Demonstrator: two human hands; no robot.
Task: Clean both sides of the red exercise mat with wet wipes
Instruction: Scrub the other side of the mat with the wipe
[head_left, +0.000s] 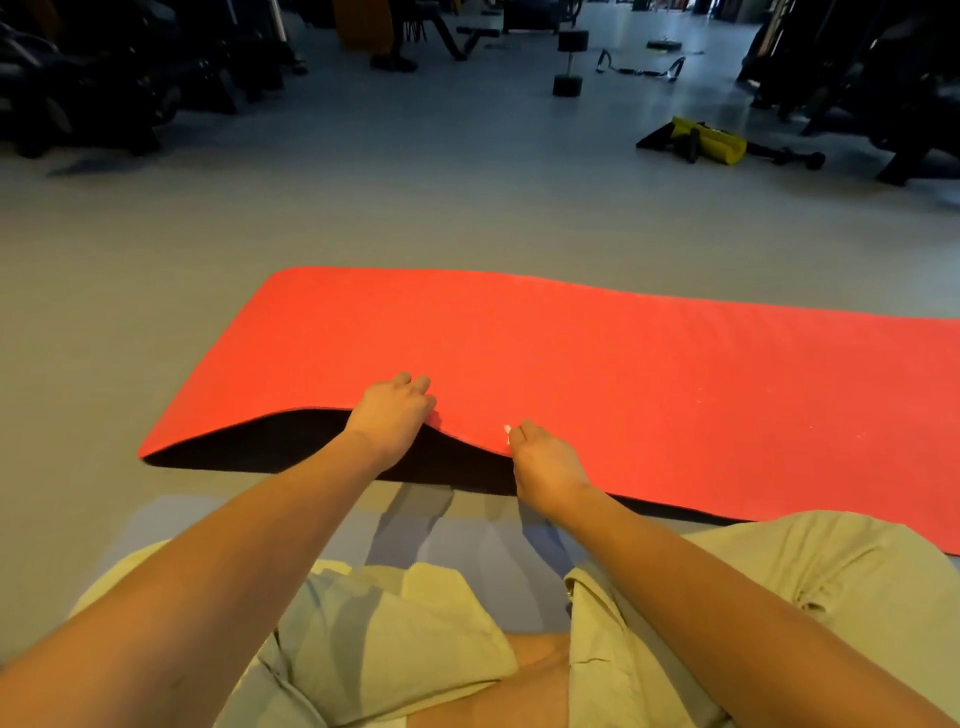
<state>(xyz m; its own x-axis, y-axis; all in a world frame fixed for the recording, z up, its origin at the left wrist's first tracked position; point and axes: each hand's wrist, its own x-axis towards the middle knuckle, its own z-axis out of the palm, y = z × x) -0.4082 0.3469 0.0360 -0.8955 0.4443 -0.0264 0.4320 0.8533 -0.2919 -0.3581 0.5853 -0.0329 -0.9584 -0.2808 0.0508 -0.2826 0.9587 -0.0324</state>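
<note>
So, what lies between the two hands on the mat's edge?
Only the mat: its raised near edge sags between the left hand and the right hand, with the black underside showing below. A white scrap sits by the right hand. Head view.

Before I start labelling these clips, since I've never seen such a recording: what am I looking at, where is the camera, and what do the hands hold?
There is no machine here: a person wears one wide-angle camera on the head, looking forward and down, so the two bare arms are their own. A red mat lies on the grey floor. The left hand grips the mat's near edge and holds it raised, so the dark underside shows. The right hand pinches the same edge beside it; a small white scrap, perhaps a wet wipe, peeks out at its fingertips. Farther off stand a dumbbell and a yellow bag.
</note>
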